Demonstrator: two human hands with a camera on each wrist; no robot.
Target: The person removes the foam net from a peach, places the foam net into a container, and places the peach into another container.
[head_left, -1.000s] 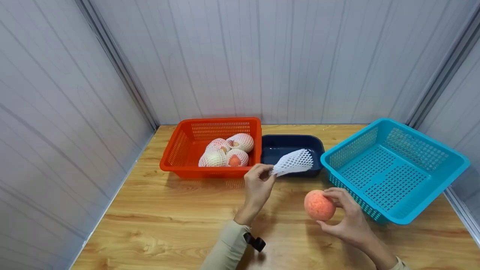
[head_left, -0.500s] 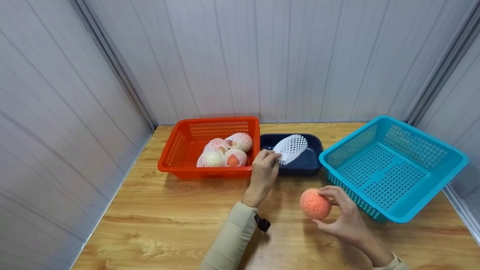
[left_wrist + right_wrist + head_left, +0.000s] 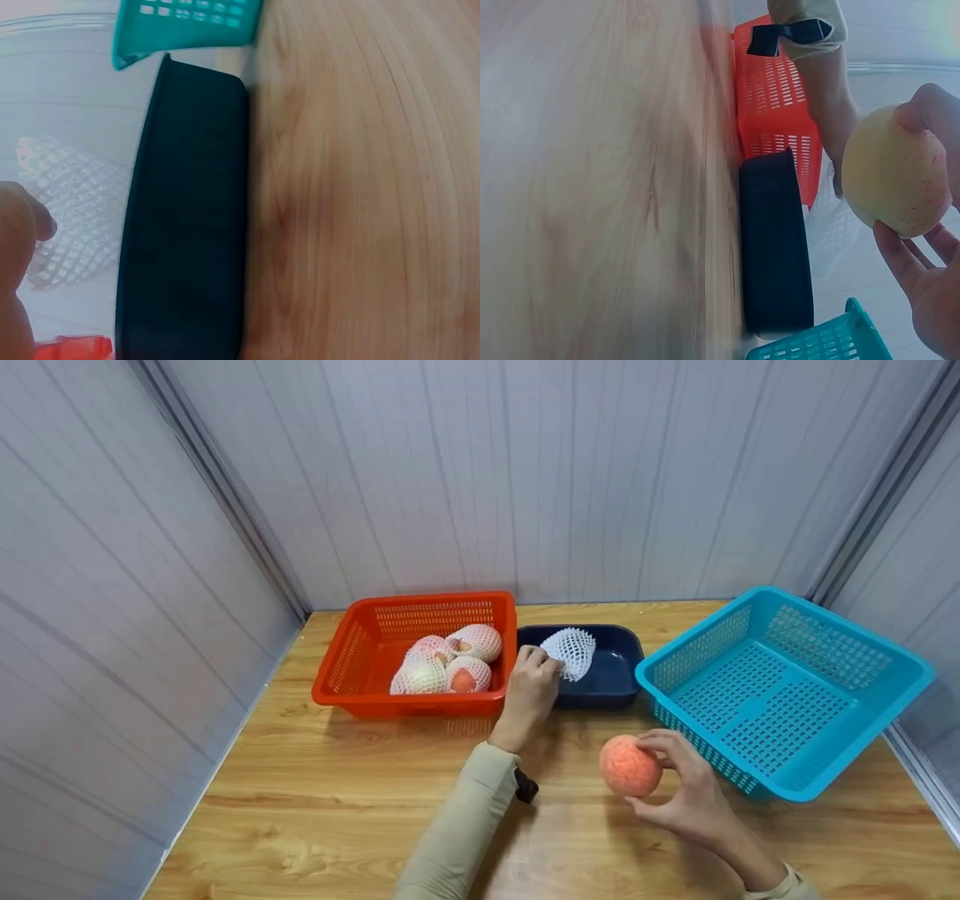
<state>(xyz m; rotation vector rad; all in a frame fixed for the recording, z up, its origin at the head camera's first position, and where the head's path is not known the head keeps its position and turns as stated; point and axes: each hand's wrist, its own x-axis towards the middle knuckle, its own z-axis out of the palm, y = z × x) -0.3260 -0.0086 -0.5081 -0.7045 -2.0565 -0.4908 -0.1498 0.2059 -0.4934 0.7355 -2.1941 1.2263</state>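
My left hand (image 3: 531, 686) is over the left part of the navy tray (image 3: 611, 701) and pinches one end of a white foam net sleeve (image 3: 571, 652). In the left wrist view the net (image 3: 82, 217) hangs above the tray's rim, with a finger against it. My right hand (image 3: 696, 802) holds a round pinkish-orange fruit (image 3: 630, 766) above the table, thumb below and fingers above. The right wrist view shows that fruit (image 3: 892, 176) with a yellow side and red speckles.
A red basket (image 3: 424, 705) at left holds several fruits in foam nets (image 3: 420, 677). A turquoise basket (image 3: 757, 712) stands at right, close to the navy tray. Wall panels (image 3: 465, 480) close off the back and sides of the wooden table (image 3: 315, 810).
My left hand has moved forward with the foam net, from in front of the navy tray to over it. My right hand, with the fruit, has stayed almost still.
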